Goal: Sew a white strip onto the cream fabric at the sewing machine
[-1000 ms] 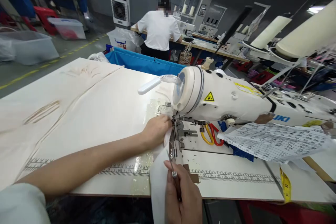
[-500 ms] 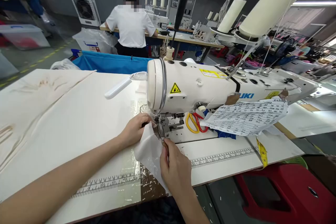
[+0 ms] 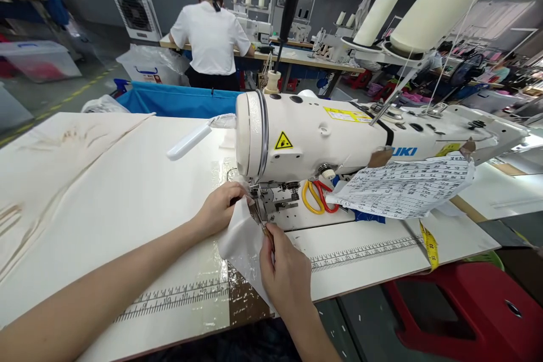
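Note:
Just left of the needle area of a white sewing machine (image 3: 297, 136), my left hand (image 3: 218, 209) is closed on the edge of a piece of white fabric (image 3: 241, 237). That fabric drapes down toward the table's front edge. My right hand (image 3: 284, 266) is closed around slim metal tweezers (image 3: 259, 216), whose tips point up to the fabric beside the presser foot. The exact contact at the tips is too small to make out. Behind my right hand, scissors (image 3: 319, 197) with yellow and red handles lie on the machine bed.
Pale fabric (image 3: 51, 164) spreads over the table's left side. A written paper sheet (image 3: 407, 189) hangs from the machine, near a yellow tape measure (image 3: 430, 246). Thread cones (image 3: 377, 16) stand above. At right is a red stool (image 3: 470, 311); a co-worker (image 3: 211, 39) sits beyond.
The view has shifted slightly, so the machine's right end and the paper sit a bit farther right. Both hands keep nearly the same pose at the fabric.

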Demonstrator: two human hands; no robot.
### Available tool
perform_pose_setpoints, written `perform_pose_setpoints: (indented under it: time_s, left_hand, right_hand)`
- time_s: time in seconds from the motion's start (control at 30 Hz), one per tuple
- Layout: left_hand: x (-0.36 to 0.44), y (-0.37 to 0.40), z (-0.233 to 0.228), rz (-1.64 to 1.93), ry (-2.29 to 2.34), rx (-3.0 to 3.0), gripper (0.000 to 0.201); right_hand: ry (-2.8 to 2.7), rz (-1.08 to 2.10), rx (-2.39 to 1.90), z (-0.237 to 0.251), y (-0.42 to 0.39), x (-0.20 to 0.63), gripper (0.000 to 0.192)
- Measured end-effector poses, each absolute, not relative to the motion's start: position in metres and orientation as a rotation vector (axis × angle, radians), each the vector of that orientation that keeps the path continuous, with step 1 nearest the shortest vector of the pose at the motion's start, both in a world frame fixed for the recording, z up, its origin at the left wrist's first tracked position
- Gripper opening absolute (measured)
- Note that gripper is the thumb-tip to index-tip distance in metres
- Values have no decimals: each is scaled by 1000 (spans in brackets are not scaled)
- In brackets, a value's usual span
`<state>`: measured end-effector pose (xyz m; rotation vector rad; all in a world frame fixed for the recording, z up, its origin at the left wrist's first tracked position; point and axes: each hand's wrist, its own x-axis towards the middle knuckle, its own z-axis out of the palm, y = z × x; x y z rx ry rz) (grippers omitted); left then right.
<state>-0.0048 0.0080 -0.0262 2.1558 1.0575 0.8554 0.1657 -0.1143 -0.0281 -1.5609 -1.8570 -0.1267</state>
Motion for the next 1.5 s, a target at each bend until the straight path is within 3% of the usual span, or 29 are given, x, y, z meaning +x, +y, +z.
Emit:
perform_pose_setpoints:
  time_s: [0.73,0.93,1.5]
  left_hand:
    - [-3,6,-23,819,1086,2208,21]
    - [2,5,-25,884,1096,2395,13]
    - [-1,7,-21,821,1161,2290,21]
  right_hand:
    - [-1871,-185,-1589,-27,-112,161,43]
    - [-1912,-158,-1630,-31,-113,161,36]
    - [-1922,-118,-1691,-31,-113,160,27]
